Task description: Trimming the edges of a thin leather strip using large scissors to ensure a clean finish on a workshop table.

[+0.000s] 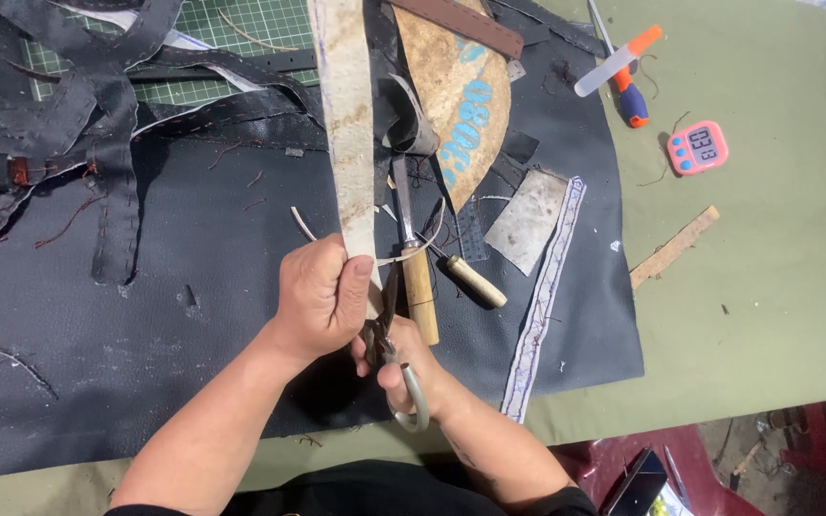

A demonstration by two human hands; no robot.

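The left hand [322,291] grips the pale leather strip [351,143], fingers closed around it; the right hand [411,368] holds the scissors [389,325], fingers closed through the loops. Risk: blades sit beside the left fingers, so a slip may nick them or skew the cut. The table [776,287], green-covered, carries a black leather sheet [193,315], scraps and a pink timer [697,147]

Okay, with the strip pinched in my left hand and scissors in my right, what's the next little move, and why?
Probably close the scissors a short bite and feed forward. The left hand grips the pale strip taut just above the blades, and the right hand sits in the handle loops, so the cut seems lined up.
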